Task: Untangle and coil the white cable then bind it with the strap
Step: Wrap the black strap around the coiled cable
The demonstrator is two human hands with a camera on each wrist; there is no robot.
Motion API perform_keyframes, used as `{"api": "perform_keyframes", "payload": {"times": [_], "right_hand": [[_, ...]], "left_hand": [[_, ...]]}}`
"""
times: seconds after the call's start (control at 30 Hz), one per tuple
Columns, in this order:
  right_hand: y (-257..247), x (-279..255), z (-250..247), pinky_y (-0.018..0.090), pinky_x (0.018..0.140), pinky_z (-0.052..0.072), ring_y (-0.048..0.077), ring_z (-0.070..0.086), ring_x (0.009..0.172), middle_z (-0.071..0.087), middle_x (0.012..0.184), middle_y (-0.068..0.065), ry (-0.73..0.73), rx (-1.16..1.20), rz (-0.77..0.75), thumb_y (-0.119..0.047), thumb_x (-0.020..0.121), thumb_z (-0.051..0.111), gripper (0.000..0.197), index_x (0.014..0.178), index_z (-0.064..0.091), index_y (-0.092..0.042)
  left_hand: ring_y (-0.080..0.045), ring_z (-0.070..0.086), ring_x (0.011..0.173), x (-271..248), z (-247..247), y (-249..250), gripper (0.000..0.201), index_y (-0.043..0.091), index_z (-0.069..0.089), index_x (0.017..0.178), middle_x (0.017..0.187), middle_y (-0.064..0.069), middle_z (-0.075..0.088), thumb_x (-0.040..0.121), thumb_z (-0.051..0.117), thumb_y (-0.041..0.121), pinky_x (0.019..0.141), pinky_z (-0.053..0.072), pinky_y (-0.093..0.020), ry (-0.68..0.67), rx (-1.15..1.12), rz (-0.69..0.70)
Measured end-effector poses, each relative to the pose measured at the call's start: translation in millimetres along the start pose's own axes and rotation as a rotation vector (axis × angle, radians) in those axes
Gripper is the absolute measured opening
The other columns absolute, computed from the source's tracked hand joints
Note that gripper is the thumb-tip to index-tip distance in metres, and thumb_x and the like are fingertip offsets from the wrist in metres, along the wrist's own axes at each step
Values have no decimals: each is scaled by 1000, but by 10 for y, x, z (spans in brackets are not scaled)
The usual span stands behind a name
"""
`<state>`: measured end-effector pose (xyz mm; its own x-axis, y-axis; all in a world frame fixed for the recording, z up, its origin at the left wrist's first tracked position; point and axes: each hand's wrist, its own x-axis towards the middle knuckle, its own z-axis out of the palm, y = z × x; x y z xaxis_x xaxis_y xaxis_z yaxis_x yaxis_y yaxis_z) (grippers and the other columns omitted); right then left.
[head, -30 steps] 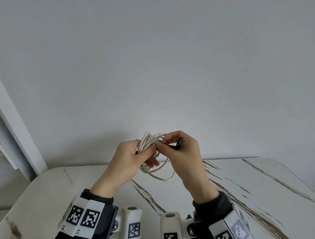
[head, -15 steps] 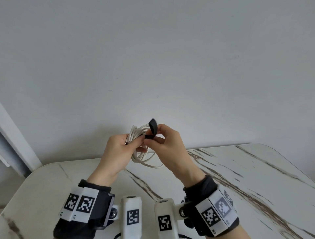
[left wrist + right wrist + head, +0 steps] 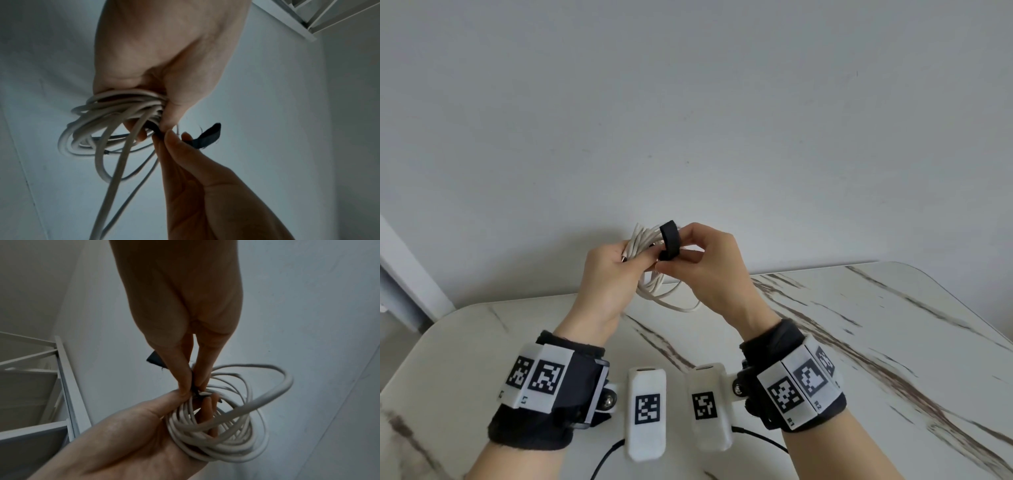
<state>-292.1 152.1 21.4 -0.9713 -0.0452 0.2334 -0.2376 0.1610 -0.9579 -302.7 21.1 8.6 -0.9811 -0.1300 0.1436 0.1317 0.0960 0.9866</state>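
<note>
The white cable (image 3: 645, 241) is wound into a loose coil and held in the air above the table. My left hand (image 3: 613, 270) grips one side of the coil (image 3: 115, 107), thumb and fingers curled round the bunched strands (image 3: 205, 431). A black strap (image 3: 670, 239) arches up beside the bundle. My right hand (image 3: 709, 263) pinches the strap (image 3: 205, 138) between thumb and forefinger right next to my left thumb. In the right wrist view the strap (image 3: 155, 360) shows behind my pinching fingers. One loop (image 3: 671, 303) hangs below the hands.
A white marble-patterned table (image 3: 859, 342) with brown veins lies under the hands. A plain grey wall (image 3: 688, 120) stands close behind. A white frame (image 3: 400, 267) stands at the left edge. A thin dark cord (image 3: 606, 455) lies near the front edge.
The black strap has come up from behind my right fingers and now arches over the top of the coil. Both hands kept their hold on the cable throughout.
</note>
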Motion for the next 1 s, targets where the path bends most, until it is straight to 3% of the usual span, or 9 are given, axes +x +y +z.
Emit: {"api": "perform_keyframes", "payload": {"times": [0.1,0.2,0.37,0.47,0.57,0.67,0.73,0.87,1.0], "right_hand": [[23,3,0,38,84,57,22,72,83,72,92,13,9,-80,-26,3,71,75,20,88,66,0],[46,14,1,42,81,56,21,71,78,72,84,8,14,-167,-66,-5,70,77,16,84,69,-7],[45,40,-18,30,74,57,19,70,78,72,84,6,-14,-222,-103,-4,73,75,14,82,65,-9],[42,33,-59,27,69,56,16,70,74,73,82,4,-37,-267,-164,-2,75,73,10,82,67,-6],[32,22,-81,27,63,50,11,61,65,69,76,-5,0,-394,-269,-9,74,76,8,79,72,-13],[21,32,-88,33,62,46,7,47,61,65,76,-6,48,-470,-311,-15,72,76,9,79,72,-19],[23,37,-98,28,65,46,4,47,66,63,81,-6,67,-453,-316,-16,72,77,10,80,72,-18],[33,37,-105,6,76,34,7,52,97,57,99,-8,85,-379,-303,-17,73,78,17,86,68,-21],[14,37,-126,8,87,43,4,60,104,66,108,-7,3,-201,-219,-12,77,74,34,107,58,-17]], "left_hand": [[-11,65,71,-15,-7,19,10,16,73,74,69,2,71,83,69,13,74,49,-26,-9,5,-4],[-4,67,65,-19,-19,18,12,18,71,73,63,8,71,81,70,10,66,52,-16,-19,26,14],[-7,67,67,2,-66,15,8,18,72,76,67,6,72,79,73,10,73,52,-22,-6,39,22],[-2,62,60,22,-99,-1,14,21,71,71,58,11,69,79,73,10,68,48,-22,-29,124,63],[-9,64,68,17,-116,1,8,16,73,73,70,0,73,80,73,12,73,48,-25,-107,218,95],[-3,67,68,11,-125,12,8,15,73,83,77,-4,73,83,68,9,70,48,-13,-224,256,114],[-3,67,69,-1,-126,25,8,15,71,87,76,-4,72,86,65,10,68,49,-10,-282,261,134],[-5,64,68,-19,-151,60,15,20,68,79,71,-1,69,86,64,7,70,48,-13,-315,228,174],[-12,61,73,-32,-175,85,6,18,66,75,72,-5,66,79,65,15,76,45,-29,-377,218,181]]}}
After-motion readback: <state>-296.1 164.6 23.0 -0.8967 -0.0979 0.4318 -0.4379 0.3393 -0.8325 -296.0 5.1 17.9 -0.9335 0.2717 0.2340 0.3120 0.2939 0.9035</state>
